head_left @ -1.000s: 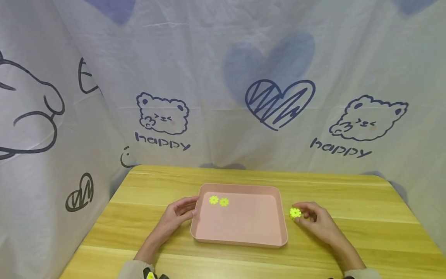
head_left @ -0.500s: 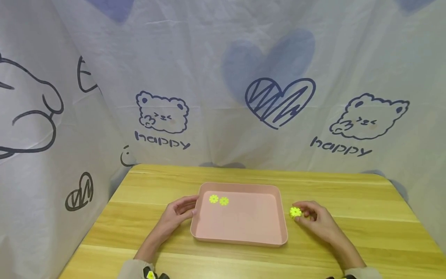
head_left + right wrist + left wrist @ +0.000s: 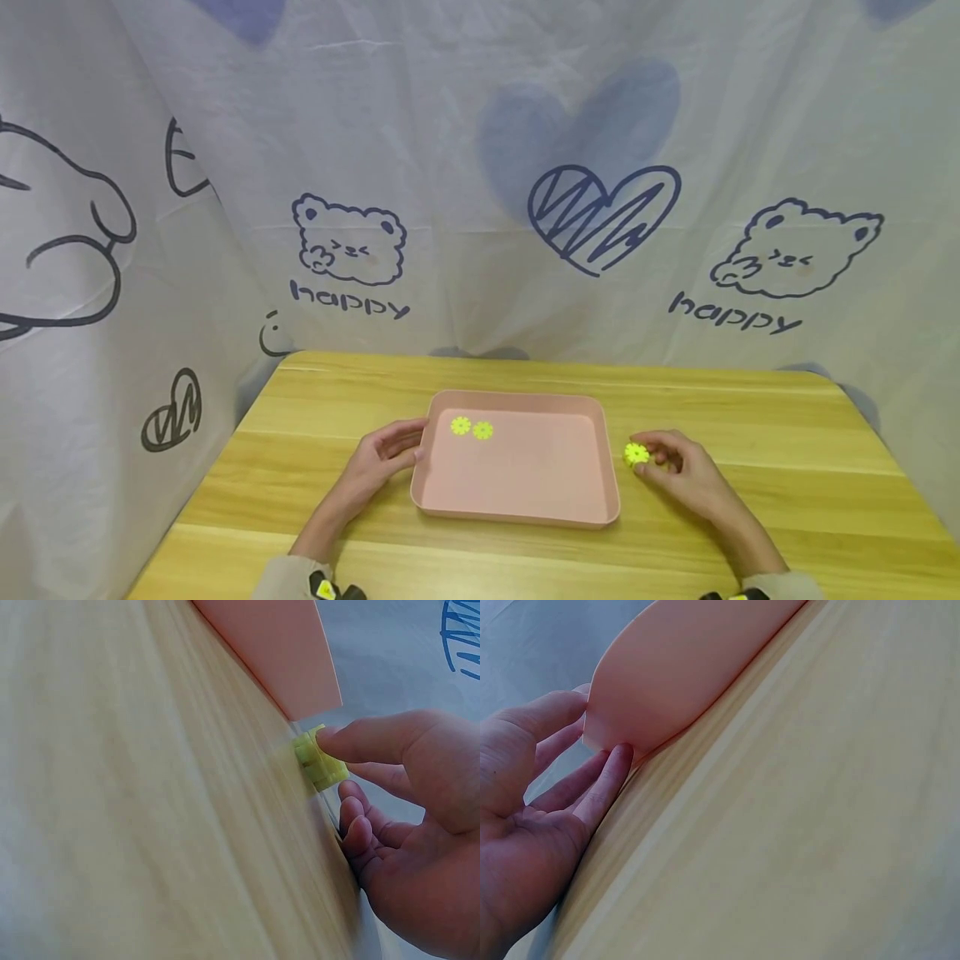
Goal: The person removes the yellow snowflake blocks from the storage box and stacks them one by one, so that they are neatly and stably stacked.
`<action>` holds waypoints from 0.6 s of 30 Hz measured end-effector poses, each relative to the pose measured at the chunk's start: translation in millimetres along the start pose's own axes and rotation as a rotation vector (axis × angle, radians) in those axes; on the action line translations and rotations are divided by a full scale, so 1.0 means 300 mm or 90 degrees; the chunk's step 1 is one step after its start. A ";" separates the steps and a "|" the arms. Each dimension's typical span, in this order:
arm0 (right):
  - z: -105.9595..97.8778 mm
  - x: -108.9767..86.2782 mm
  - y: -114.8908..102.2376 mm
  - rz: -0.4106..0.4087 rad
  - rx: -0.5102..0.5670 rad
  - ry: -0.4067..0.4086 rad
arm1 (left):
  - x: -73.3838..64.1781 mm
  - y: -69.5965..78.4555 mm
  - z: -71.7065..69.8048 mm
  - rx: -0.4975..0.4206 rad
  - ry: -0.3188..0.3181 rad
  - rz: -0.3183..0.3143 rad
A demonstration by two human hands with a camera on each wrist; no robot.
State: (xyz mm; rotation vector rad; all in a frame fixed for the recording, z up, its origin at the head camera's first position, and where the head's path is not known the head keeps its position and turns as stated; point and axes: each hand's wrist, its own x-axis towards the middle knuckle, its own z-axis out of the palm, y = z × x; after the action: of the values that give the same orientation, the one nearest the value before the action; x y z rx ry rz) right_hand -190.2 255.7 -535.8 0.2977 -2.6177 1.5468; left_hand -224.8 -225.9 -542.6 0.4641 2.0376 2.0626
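Observation:
A shallow pink tray [image 3: 517, 517] lies on the wooden table, with two yellow-green notched plastic discs [image 3: 472, 428], shaped like snowflake building pieces, flat inside its far left corner. My left hand [image 3: 386, 457] rests on the tray's left side, fingers extended; in the left wrist view its fingertips [image 3: 621, 754] touch the outer wall. To the right of the tray, my right hand [image 3: 686, 475] pinches a short stack of the same yellow snowflake discs [image 3: 322, 759] between thumb and fingers, low at the tabletop. The other fingers curl loosely behind the stack.
The light wooden table [image 3: 337, 375] runs back to a white curtain [image 3: 465, 167] printed with bears and hearts, which also closes off the left side. Wrist camera straps [image 3: 330, 587] sit at both cuffs.
Both hands, the tray and the discs keep their places. Only the head view has shifted very slightly.

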 end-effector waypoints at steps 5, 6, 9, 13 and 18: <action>-0.001 0.002 -0.003 0.005 0.003 -0.002 | 0.000 0.000 -0.001 0.000 0.001 -0.004; -0.001 0.002 -0.004 0.006 0.003 -0.002 | 0.000 -0.001 -0.001 0.000 0.001 -0.005; -0.003 0.001 -0.006 0.007 0.005 -0.003 | 0.002 -0.001 -0.002 0.002 0.002 -0.008; -0.005 0.002 -0.005 0.005 0.005 -0.004 | 0.003 -0.001 -0.002 0.005 0.000 -0.009; -0.004 0.003 -0.001 0.000 0.004 -0.007 | 0.002 -0.004 -0.003 0.006 0.001 -0.008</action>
State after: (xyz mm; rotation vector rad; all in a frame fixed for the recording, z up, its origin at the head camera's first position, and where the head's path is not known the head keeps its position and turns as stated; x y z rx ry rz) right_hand -191.2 256.6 -534.8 0.3087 -2.6211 1.5587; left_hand -225.8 -226.5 -543.6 0.4495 2.0472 2.0469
